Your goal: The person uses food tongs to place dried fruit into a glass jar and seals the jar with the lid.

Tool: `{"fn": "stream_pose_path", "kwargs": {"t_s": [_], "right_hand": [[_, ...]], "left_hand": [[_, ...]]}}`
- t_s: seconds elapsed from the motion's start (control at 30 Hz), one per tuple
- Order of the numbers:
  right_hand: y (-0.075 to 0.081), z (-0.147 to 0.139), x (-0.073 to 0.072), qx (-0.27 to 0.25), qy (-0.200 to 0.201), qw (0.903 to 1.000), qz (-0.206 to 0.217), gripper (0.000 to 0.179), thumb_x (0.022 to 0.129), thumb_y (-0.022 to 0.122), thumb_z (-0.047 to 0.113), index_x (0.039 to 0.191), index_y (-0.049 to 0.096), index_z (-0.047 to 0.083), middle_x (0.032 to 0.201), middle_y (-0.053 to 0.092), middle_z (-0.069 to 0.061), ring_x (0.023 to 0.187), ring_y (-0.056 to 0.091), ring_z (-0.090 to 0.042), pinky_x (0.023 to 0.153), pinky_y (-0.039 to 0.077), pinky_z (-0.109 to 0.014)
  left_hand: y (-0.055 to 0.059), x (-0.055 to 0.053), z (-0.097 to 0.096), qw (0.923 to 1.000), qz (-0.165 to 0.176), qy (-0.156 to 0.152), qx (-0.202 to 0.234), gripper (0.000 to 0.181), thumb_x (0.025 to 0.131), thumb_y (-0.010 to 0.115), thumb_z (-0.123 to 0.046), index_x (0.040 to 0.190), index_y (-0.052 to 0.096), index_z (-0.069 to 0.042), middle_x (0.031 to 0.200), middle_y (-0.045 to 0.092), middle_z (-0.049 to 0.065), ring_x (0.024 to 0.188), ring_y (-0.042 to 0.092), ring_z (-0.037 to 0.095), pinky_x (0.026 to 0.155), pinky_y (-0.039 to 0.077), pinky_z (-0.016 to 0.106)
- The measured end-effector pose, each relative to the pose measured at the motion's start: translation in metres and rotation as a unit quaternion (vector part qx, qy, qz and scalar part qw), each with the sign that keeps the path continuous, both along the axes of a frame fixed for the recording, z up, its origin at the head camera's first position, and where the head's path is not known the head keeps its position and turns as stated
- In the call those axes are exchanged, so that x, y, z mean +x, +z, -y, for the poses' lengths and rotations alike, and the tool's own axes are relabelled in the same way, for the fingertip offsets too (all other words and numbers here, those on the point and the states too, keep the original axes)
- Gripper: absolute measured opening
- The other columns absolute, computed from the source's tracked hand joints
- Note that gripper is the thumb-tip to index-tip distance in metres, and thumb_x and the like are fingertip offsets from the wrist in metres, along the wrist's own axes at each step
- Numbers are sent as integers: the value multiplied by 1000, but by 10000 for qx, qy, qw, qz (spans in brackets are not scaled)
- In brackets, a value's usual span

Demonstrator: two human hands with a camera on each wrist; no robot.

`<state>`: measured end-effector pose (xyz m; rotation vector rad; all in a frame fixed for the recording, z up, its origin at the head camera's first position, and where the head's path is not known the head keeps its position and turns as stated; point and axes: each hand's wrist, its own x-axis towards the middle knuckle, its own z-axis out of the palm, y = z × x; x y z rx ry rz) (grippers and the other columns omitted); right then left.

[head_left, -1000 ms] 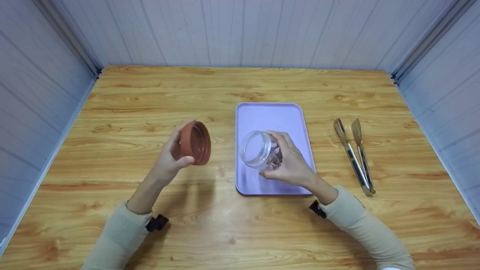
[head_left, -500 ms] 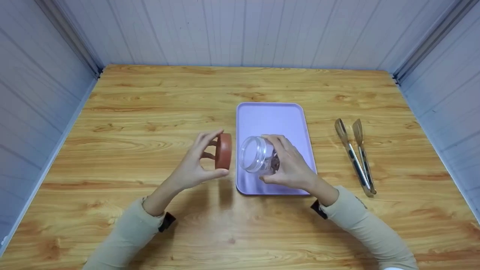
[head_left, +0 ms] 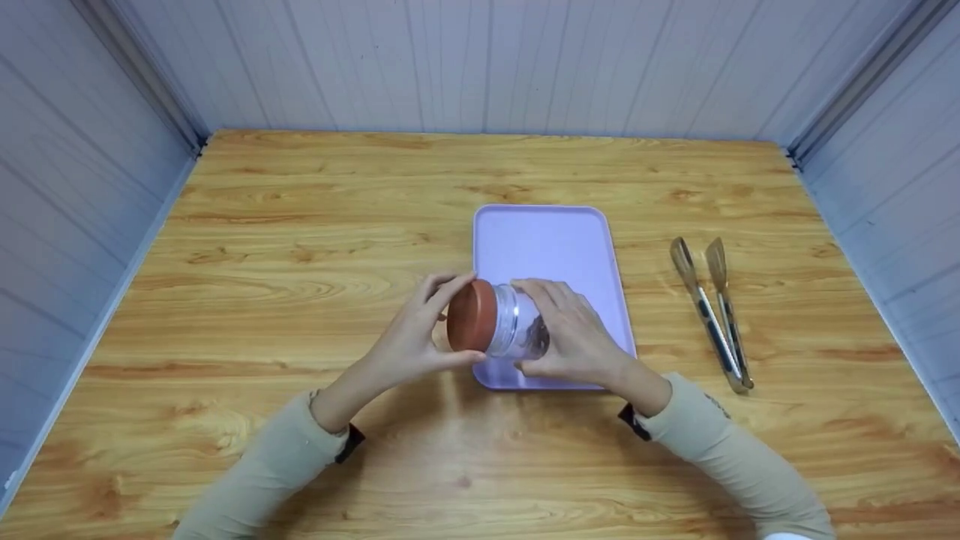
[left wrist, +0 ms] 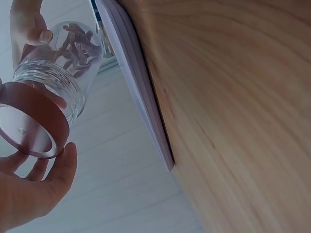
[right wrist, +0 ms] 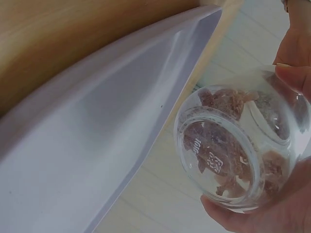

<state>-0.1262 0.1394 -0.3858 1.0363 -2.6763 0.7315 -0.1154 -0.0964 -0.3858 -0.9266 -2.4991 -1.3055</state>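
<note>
A clear jar is tilted over the purple tray, its mouth toward the left. My right hand grips it round its body. Brown, dried-looking strips lie inside, near the jar's base, which faces the camera in the right wrist view. With fingers and thumb on its rim, my left hand holds a reddish-brown lid against the jar's mouth. Whether the lid's thread has caught on the jar, I cannot tell.
Metal tongs with dark grips lie on the wooden table, right of the tray. Pale panel walls enclose the table at the back and both sides.
My left hand has carried the lid rightward and turned it, bringing it from apart to up against the jar's mouth. The right hand and jar have barely shifted.
</note>
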Motion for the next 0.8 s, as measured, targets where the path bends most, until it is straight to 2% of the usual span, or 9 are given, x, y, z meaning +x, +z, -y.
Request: {"fn": "stream_pose_path", "kwargs": {"t_s": [0.2,0.33,0.43,0.6,0.8], "right_hand": [[2,1,0,93,-10,10000,20,90,54,76,41,130,36,15,123,42,-3,112,36,-17,82,35,-39],[3,2,0,169,-5,9999,-5,91,54,76,41,130,35,14,122,42,-4,111,36,-18,82,35,-40],[3,3,0,201,-6,9998,-53,90,53,75,41,129,36,13,121,43,-4,111,37,-18,82,35,-41],[3,4,0,194,20,9998,-87,90,53,75,41,129,36,12,121,43,-5,110,37,-19,82,35,-41],[3,3,0,249,28,9997,-15,92,53,76,41,130,36,12,122,42,-5,110,37,-19,82,35,-41]], "left_hand": [[-1,-1,-2,9999,81,-36,-87,83,67,73,-45,136,34,-20,123,37,5,102,44,15,75,45,31],[-2,-1,-5,9998,134,-73,-127,84,68,71,-47,137,32,-20,124,36,5,102,44,17,76,45,35],[-3,0,-6,9997,95,-17,-214,83,68,69,-49,137,31,-21,124,36,4,101,45,15,78,45,36],[-7,1,-8,9990,-75,177,-411,84,67,69,-51,137,31,-23,123,37,2,102,44,12,81,42,29],[-8,1,-9,9987,-30,168,-474,83,68,69,-50,137,31,-21,123,37,3,103,44,13,82,42,30]]}}
